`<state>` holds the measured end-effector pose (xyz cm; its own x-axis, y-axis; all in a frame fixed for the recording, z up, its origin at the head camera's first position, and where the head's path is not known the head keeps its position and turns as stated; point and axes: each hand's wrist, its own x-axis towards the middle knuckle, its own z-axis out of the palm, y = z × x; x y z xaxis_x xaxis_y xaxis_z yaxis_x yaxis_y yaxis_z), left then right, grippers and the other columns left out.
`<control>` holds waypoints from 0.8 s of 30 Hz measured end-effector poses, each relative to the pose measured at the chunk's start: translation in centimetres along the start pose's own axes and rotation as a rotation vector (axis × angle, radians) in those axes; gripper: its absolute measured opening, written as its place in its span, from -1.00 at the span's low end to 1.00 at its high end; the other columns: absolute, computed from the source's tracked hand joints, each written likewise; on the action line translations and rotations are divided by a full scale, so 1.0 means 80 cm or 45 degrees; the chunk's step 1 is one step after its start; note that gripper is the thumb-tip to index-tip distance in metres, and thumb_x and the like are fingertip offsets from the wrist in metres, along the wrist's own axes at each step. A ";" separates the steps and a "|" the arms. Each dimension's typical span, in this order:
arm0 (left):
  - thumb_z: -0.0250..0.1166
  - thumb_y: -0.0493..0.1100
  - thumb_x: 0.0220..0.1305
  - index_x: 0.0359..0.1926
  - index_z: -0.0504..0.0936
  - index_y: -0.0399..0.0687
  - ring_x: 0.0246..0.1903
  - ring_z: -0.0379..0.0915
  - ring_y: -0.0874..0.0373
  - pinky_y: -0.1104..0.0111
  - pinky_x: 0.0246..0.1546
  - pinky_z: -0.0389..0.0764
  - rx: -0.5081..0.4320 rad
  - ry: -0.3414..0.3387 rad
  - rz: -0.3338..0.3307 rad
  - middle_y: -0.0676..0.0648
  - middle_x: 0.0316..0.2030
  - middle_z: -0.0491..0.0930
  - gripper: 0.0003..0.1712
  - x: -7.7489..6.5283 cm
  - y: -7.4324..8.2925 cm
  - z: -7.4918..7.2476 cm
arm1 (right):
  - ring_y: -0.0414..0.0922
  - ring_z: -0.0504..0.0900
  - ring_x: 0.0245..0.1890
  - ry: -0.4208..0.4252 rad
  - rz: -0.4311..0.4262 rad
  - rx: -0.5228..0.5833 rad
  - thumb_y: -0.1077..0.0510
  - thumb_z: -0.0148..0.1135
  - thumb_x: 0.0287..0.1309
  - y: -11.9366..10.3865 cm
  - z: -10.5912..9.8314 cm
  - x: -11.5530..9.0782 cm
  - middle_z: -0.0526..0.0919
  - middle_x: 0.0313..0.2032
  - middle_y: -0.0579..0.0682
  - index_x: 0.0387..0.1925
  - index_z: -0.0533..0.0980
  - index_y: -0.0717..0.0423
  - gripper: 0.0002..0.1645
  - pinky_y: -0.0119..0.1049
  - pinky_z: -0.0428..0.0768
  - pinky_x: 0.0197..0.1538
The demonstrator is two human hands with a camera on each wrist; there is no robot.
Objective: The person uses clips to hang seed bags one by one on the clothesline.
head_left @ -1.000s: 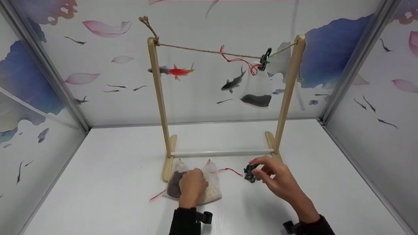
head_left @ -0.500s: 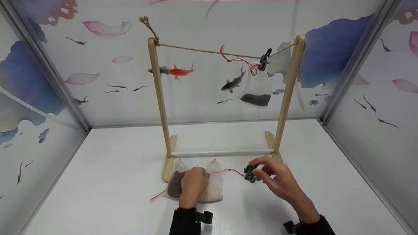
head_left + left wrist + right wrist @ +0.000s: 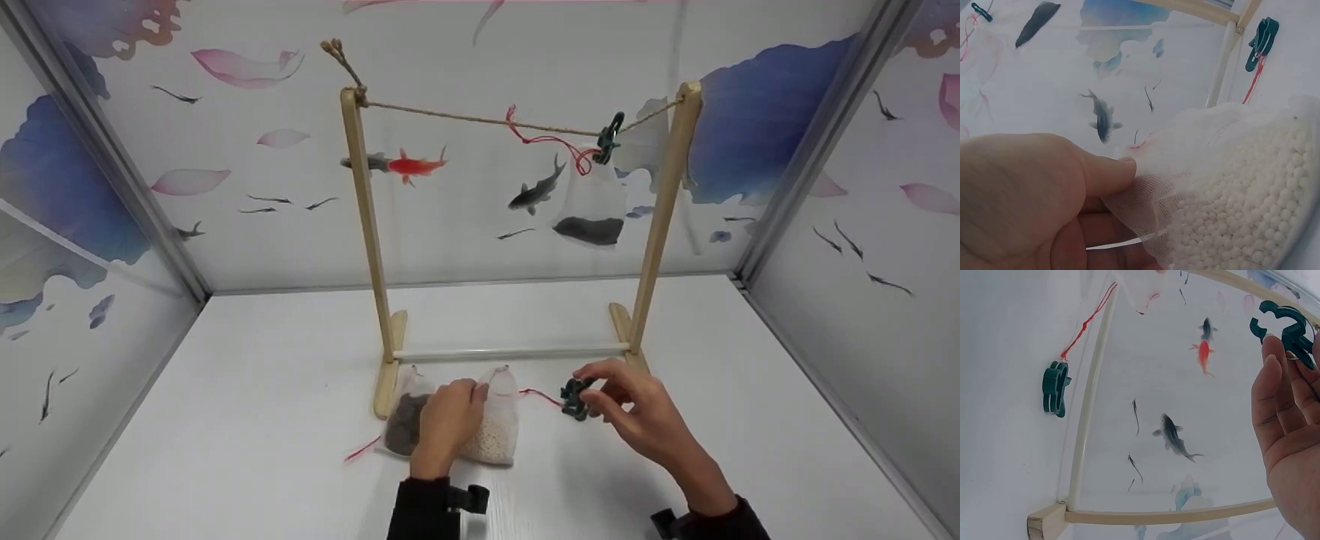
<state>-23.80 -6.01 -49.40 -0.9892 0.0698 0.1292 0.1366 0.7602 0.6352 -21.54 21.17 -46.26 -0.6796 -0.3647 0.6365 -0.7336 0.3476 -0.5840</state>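
The left hand (image 3: 450, 424) pinches a translucent white mesh bag of small white beads (image 3: 493, 435) between thumb and fingers. The bag is before the rack's white crossbar (image 3: 510, 352), beside a mesh bag of dark grey filling (image 3: 405, 425); its long axis runs fore-and-aft, narrow neck toward the crossbar, beads toward the person. The right hand (image 3: 630, 409) pinches a dark green plastic clip (image 3: 1293, 326), its curved end directed away from the palm.
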 end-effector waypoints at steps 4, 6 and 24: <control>0.17 -0.09 0.51 -0.46 0.60 -0.06 -0.59 0.35 0.13 0.18 -0.51 0.40 0.001 -0.002 0.001 0.06 -0.64 0.42 -0.66 0.002 0.001 -0.001 | -0.27 0.62 -0.55 -0.009 0.013 0.024 0.45 0.35 0.18 -0.002 0.000 0.000 0.70 -0.27 0.01 0.03 0.58 0.09 -0.59 -0.44 0.57 -0.51; 0.17 -0.10 0.50 -0.49 0.57 -0.04 -0.60 0.33 0.13 0.19 -0.52 0.39 0.004 0.009 0.009 0.06 -0.64 0.40 -0.65 0.002 0.002 -0.003 | -0.26 0.62 -0.55 -0.005 0.006 0.035 0.48 0.34 0.17 -0.002 0.000 0.001 0.70 -0.26 0.01 0.03 0.58 0.10 -0.57 -0.43 0.57 -0.51; 0.16 -0.08 0.52 -0.42 0.69 -0.05 -0.57 0.40 0.21 0.28 -0.51 0.44 0.102 -0.016 0.288 0.07 -0.55 0.59 -0.65 -0.004 0.061 -0.070 | -0.19 0.68 -0.50 -0.012 -0.214 -0.010 0.55 0.34 0.11 -0.048 -0.043 0.067 0.70 -0.20 0.01 0.05 0.59 0.16 -0.52 -0.46 0.58 -0.46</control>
<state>-22.50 -5.90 -42.07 -0.9346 0.2514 0.2516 0.3503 0.7729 0.5290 -22.31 20.83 -38.88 -0.5474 -0.4263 0.7201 -0.8368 0.2881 -0.4656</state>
